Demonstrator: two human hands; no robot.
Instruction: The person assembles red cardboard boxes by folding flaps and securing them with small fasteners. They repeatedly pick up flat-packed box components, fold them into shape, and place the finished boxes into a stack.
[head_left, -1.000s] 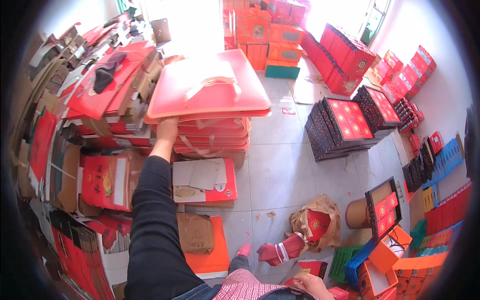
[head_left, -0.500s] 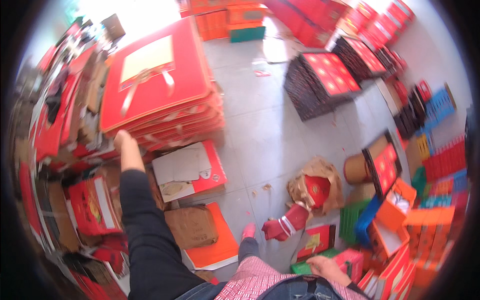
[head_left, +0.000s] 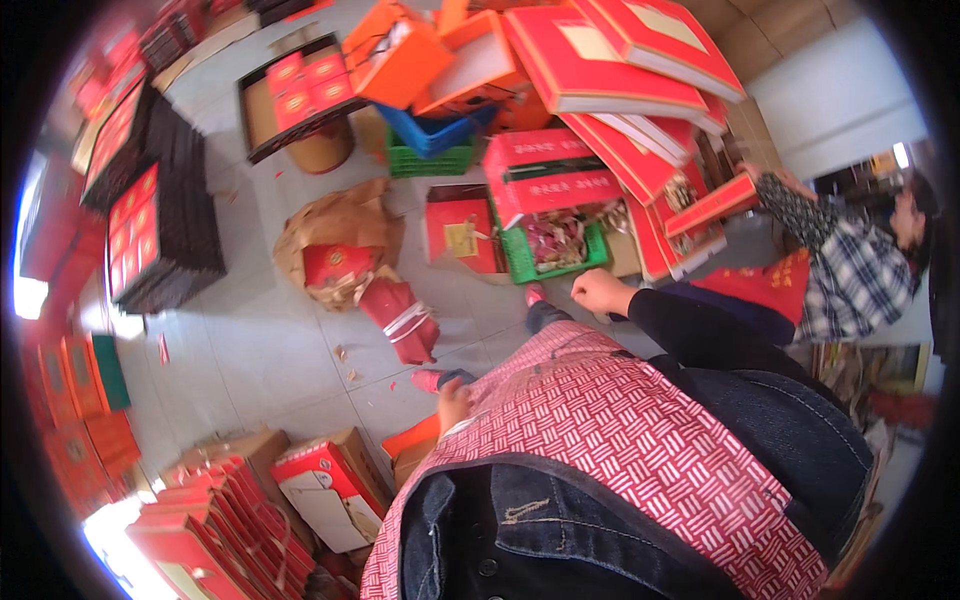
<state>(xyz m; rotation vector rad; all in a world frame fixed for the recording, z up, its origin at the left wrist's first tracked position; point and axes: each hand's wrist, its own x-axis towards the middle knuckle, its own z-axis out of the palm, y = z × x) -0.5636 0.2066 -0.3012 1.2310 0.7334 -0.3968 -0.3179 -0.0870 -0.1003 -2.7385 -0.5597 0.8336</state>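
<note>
My left hand (head_left: 454, 405) hangs beside the red-and-white patterned apron (head_left: 590, 410), above an orange box on the floor. It is small and seen side-on, so its finger pose cannot be made out. My right hand (head_left: 600, 292), at the end of a black sleeve, is loosely closed with nothing visible in it. It hovers just in front of a green basket (head_left: 607, 245) containing dark red and pale bundles. Beyond that basket stands a red carton (head_left: 553, 165). A torn brown paper bag (head_left: 335, 215) holding something red lies ahead, with a tied dark red bundle (head_left: 402, 322) beside it.
At right, a person in a checked shirt (head_left: 850, 285) holds a long red box (head_left: 710, 207). Large red boxes (head_left: 610, 75) are piled behind. Black trays (head_left: 170, 225) are stacked at left, red folded boxes (head_left: 215, 530) at lower left. Orange boxes (head_left: 400, 65) top blue and green crates.
The view has swung to the right. My left hand has come away from the large red stack and down beside the apron. The green basket and the other person have come into view.
</note>
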